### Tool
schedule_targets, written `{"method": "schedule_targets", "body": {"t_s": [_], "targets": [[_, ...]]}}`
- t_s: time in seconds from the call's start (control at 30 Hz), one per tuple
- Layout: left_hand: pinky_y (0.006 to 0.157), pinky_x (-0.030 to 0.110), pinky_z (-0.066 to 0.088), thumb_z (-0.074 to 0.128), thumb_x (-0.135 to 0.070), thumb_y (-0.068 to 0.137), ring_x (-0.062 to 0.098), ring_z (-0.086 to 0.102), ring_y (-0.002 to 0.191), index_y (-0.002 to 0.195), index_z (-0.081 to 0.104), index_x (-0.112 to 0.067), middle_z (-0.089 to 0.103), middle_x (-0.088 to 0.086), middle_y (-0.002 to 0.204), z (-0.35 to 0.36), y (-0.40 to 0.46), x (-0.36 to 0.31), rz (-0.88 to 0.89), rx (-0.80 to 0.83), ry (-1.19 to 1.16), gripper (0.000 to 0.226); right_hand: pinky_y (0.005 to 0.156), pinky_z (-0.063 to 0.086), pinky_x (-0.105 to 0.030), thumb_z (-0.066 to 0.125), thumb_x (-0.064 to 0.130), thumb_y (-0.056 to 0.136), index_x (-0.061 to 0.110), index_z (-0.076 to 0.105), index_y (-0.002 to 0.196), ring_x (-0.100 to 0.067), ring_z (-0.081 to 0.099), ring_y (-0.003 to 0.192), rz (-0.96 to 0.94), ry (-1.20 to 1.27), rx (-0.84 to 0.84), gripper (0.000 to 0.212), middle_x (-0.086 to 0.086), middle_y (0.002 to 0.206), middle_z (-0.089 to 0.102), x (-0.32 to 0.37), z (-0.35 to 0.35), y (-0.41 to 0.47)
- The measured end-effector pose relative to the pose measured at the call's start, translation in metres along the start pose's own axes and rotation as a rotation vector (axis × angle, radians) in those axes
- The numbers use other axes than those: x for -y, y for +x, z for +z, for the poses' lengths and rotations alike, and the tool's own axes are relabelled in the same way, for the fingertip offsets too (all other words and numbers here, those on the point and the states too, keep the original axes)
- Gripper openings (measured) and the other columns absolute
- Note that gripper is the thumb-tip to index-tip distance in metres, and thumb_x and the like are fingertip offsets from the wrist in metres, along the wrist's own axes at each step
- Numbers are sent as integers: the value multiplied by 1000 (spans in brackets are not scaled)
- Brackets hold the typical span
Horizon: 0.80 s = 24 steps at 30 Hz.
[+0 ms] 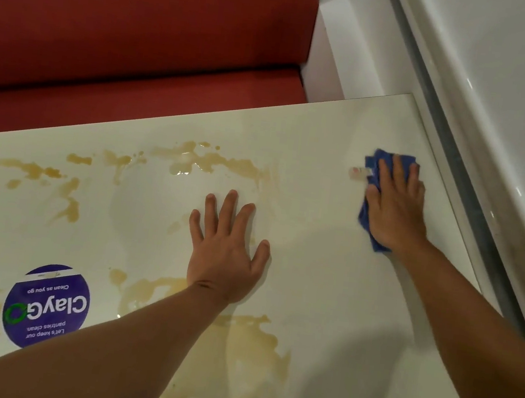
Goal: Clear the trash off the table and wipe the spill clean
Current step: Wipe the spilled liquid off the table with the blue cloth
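1. Hands: the left hand (225, 253) lies flat on the table (324, 304) near its middle, fingers straight and spread, holding nothing. The right hand (396, 207) presses flat on a blue cloth (365, 215) near the table's far right corner, fingers extended over the fabric rather than curled round it.
2. Cloth position: the cloth is pinned between palm and table, close to the right edge. Its visible long axis runs from the near side toward the far edge, roughly in line with the right forearm. A small white tag (360, 172) projects from it toward the left.
3. Spill position: the tan spill (213, 160) spreads in patches along the far edge, toward the left edge, and across the near side under the left forearm. The zone beneath and around the cloth appears free of liquid.
4. Step in hand: wiping. No trash is visible on the table, so the clearing step appears complete.
5. Next move: likely a sweep of the cloth leftward into the far-edge patches under steady downward pressure, with the left hand bracing.
6. Other item: a round purple sticker (46, 306) sits near the near left corner, surrounded by spill.
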State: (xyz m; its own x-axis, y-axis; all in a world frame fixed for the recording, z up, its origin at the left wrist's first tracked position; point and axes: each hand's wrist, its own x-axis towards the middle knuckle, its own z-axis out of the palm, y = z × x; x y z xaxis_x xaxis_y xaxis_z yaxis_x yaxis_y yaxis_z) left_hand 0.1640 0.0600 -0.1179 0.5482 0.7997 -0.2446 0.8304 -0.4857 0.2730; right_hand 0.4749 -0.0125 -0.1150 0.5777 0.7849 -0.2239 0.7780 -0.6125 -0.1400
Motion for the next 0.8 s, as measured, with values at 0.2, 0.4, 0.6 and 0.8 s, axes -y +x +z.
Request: {"method": "schedule_targets", "body": {"t_s": [0.2, 0.4, 0.6, 0.8], "targets": [[124, 57, -6, 27, -63, 97, 31, -20, 154, 159, 15, -30, -8, 1, 170, -1, -2, 1, -3, 1, 22, 72, 127, 0, -52, 20, 40, 110, 18, 6, 164, -35, -11, 156, -145, 0, 12, 60, -7, 172, -3, 83, 11, 23], [124, 56, -5, 29, -64, 97, 30, -15, 155, 158, 17, -30, -5, 0, 170, 2, -3, 1, 4, -24, 16, 71, 126, 13, -54, 22, 42, 109, 18, 18, 163, -35, 1, 157, -323, -16, 11, 59, -7, 171, 9, 92, 41, -91], [124, 56, -2, 38, -59, 97, 33, -8, 156, 156, 24, -29, 4, 2, 170, -4, -6, 3, 31, -27, -41, 68, 126, 16, -54, 16, 47, 109, 24, 11, 164, -27, -6, 158, -263, 0, 80, 59, 0, 172, 0, 3, 51, -201], [118, 62, 18, 49, -56, 86, 37, 25, 147, 152, 32, -15, 32, 12, 158, -27, -5, 36, 72, -70, 7, 80, 127, 10, -53, 14, 46, 108, 25, 12, 163, -25, -9, 158, -67, 56, 60, 59, 0, 172, 2, -19, 43, -209]]}}
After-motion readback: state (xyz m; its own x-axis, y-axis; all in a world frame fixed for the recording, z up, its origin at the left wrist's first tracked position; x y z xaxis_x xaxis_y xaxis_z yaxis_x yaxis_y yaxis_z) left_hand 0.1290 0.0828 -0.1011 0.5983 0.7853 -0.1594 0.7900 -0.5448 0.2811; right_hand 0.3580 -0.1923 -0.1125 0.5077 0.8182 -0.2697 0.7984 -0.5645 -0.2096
